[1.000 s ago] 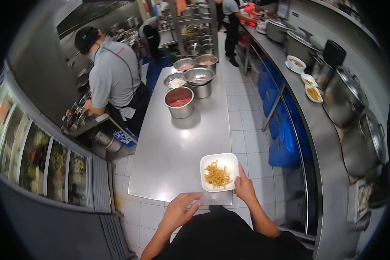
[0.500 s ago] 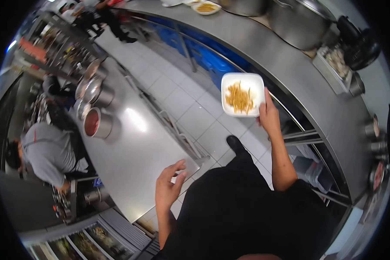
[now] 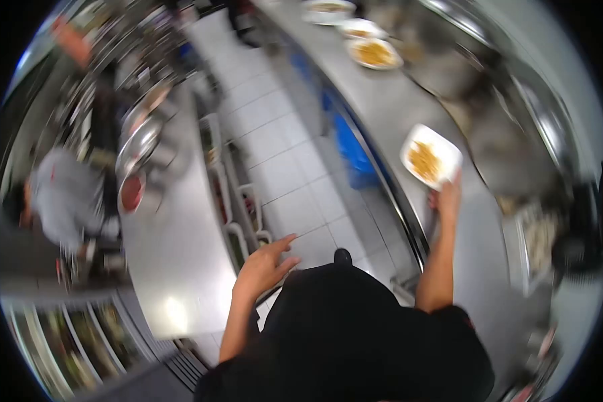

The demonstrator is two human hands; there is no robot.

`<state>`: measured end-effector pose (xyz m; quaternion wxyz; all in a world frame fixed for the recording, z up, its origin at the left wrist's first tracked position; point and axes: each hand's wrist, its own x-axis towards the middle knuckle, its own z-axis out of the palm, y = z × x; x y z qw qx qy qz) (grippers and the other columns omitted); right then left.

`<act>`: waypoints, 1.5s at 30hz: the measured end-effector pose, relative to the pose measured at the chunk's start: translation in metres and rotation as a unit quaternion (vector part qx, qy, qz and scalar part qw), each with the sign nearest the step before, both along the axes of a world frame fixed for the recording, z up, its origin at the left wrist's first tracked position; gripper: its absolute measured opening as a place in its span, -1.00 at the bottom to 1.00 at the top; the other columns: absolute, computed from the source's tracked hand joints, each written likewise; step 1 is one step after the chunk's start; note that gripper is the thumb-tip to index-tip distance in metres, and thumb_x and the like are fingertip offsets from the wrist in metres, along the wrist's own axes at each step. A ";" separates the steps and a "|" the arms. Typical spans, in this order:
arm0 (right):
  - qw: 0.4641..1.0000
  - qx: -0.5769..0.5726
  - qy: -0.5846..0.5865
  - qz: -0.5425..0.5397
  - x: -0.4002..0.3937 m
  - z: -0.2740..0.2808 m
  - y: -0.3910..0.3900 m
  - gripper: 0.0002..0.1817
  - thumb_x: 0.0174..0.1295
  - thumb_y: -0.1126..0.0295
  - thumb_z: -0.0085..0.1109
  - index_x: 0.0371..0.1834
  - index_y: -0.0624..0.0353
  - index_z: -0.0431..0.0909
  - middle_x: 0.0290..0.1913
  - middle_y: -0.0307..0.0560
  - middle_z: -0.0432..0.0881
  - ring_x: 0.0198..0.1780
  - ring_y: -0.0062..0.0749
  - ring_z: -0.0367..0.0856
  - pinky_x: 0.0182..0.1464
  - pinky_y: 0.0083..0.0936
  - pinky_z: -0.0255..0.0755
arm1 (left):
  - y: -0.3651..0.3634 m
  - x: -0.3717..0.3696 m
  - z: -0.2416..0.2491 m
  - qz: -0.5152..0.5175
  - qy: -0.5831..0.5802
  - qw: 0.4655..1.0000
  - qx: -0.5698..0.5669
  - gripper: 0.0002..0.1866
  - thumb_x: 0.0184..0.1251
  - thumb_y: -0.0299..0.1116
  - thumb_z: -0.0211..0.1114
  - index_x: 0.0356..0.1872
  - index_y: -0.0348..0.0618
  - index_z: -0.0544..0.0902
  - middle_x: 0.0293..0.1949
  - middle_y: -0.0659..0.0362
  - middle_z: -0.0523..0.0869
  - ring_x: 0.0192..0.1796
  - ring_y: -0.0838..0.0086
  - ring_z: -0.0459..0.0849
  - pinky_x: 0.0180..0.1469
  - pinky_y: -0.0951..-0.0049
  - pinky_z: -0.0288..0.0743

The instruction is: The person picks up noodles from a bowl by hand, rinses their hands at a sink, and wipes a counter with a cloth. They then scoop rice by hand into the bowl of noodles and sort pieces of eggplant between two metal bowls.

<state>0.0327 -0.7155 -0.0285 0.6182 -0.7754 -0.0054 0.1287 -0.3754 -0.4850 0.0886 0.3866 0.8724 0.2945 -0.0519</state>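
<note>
In my right hand (image 3: 447, 195) is a white square bowl (image 3: 453, 159), gripped by its near corner and held over the right steel counter (image 3: 476, 218). Yellow-brown strips of food (image 3: 424, 161) lie in the bowl. My left hand (image 3: 264, 268) hangs in the air beside the edge of the left steel table (image 3: 181, 261), fingers apart and nothing in it.
Several white dishes of food, one a bowl of yellow strips (image 3: 374, 53), stand farther along the right counter. Large blurred pots line its wall side. A pot with red contents (image 3: 132, 193) sits on the left table. Beyond it a person in grey (image 3: 70, 194) bends over.
The view has turned and I have moved forward along the aisle. The bowl in my right hand has gone from over the floor to over the right counter. My left hand remains empty.
</note>
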 end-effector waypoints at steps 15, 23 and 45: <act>0.724 -0.078 -0.181 0.661 -0.134 0.044 0.368 -0.35 0.45 0.43 -0.14 0.62 -0.12 0.11 -0.44 0.12 0.65 -0.60 -0.34 0.61 -0.49 -0.34 0.52 | 0.110 -0.017 0.012 0.209 -0.146 0.957 -0.138 -0.47 0.43 -0.03 0.27 0.32 -0.02 0.56 0.03 0.07 0.77 0.02 0.15 0.74 0.10 0.23 0.54; 0.411 -0.108 -0.286 0.859 -0.289 0.049 0.526 -0.22 0.30 0.51 -0.05 0.62 0.01 -0.01 -0.16 0.46 0.67 -0.10 0.33 0.68 -0.03 0.02 0.54 | 0.155 -0.036 0.051 0.398 -0.286 0.861 -0.132 -0.55 0.44 -0.25 0.31 0.30 -0.10 0.59 -0.05 0.14 0.77 -0.03 0.45 0.68 0.06 0.44 0.51; 0.778 -0.047 -0.207 0.592 0.125 0.058 0.776 -0.39 0.40 0.35 -0.13 0.55 0.00 0.20 -0.28 0.41 0.65 -0.30 0.29 0.65 -0.17 0.04 0.53 | 0.415 0.216 0.032 0.364 -0.370 0.833 -0.192 -0.58 0.44 -0.40 0.29 0.28 -0.28 0.56 -0.01 0.08 0.73 0.05 0.46 0.64 0.17 0.42 0.46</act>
